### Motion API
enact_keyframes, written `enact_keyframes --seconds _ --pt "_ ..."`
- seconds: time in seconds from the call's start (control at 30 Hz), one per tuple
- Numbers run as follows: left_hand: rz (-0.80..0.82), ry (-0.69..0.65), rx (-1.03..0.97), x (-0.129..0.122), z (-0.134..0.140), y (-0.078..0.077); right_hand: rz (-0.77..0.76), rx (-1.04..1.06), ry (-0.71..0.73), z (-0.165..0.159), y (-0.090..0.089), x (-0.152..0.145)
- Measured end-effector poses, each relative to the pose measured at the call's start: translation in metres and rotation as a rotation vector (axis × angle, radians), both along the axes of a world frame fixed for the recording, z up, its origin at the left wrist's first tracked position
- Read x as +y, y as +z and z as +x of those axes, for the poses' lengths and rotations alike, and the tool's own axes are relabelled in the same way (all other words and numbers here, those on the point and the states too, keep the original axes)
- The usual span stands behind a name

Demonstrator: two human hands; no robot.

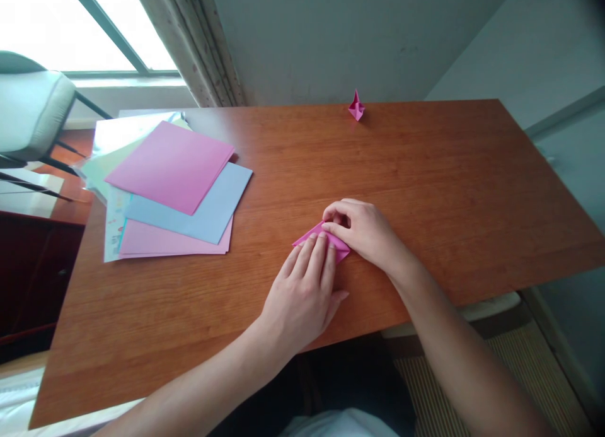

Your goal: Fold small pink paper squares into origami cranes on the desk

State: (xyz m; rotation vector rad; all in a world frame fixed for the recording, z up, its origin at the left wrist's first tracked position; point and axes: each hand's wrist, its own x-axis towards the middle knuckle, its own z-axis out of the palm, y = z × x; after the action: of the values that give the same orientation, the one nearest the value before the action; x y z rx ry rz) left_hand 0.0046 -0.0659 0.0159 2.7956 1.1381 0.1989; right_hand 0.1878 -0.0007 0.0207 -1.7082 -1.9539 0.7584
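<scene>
A folded piece of pink origami paper [341, 248] lies on the wooden table in front of me, partly covered by both hands. My left hand [307, 285] rests flat on it, fingers stretched out and pressing it against the tabletop, thumb apart. On the far right edge of the paper, my right hand [362, 232] pinches with thumb and index finger, the other fingers curled. At the back of the table stands a small pink folded paper figure [357, 108] with a pointed tip, apart from both hands.
Stacked paper sheets lie at the left of the wooden table [425, 172]: a darker pink sheet [172, 166] on top, then a blue sheet [222, 200] and light pink sheets [174, 240]. A chair [35, 109] stands beyond the table's left side, near a window and curtain [198, 46].
</scene>
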Motion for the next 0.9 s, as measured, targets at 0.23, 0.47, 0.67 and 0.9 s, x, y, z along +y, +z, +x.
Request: enact_keyframes --seconds 0.23,0.47,0.67,0.9 --pt "-0.004 -0.009 0.007 -0.0006 -0.0001 0.0009 0.013 0.007 0.001 0.0005 -0.0009 -0.0003" --pt "-0.016 -0.004 0.014 -0.0015 0.0005 0.0005 0.02 0.003 0.003 0.0005 -0.0014 -0.0015" --pt "-0.014 -0.002 0.012 -0.0018 -0.0001 -0.0014 0.027 0.009 0.006 0.0006 -0.0011 -0.0025" --pt "-0.006 -0.002 0.004 -0.0008 0.0007 -0.0014 0.021 0.01 0.0 0.001 -0.0031 -0.0015"
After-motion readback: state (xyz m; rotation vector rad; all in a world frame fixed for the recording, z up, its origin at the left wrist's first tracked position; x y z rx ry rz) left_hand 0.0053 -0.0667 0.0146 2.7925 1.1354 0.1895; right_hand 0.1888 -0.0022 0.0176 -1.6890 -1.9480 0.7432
